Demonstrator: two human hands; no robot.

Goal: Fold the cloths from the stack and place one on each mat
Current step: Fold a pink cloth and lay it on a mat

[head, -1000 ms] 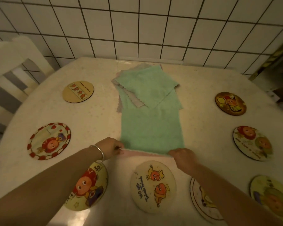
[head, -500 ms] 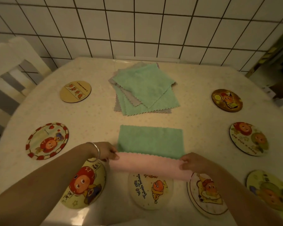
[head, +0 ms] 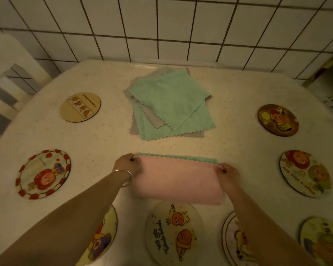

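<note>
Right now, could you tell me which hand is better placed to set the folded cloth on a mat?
Probably the right hand. Both hands pinch the pink cloth, but the mat with two orange figures lies just below the cloth's right end, nearer that hand than the left hand.

Both forearms stretched forward, left hand [head: 127, 164] and right hand [head: 226, 174] each pinched shut, knuckles up, well apart.

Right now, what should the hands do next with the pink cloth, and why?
Probably fold it once more, sideways. The left hand and right hand pinch the far corners of the cloth, folded in half, and it looks wider than the mat below it.
</note>
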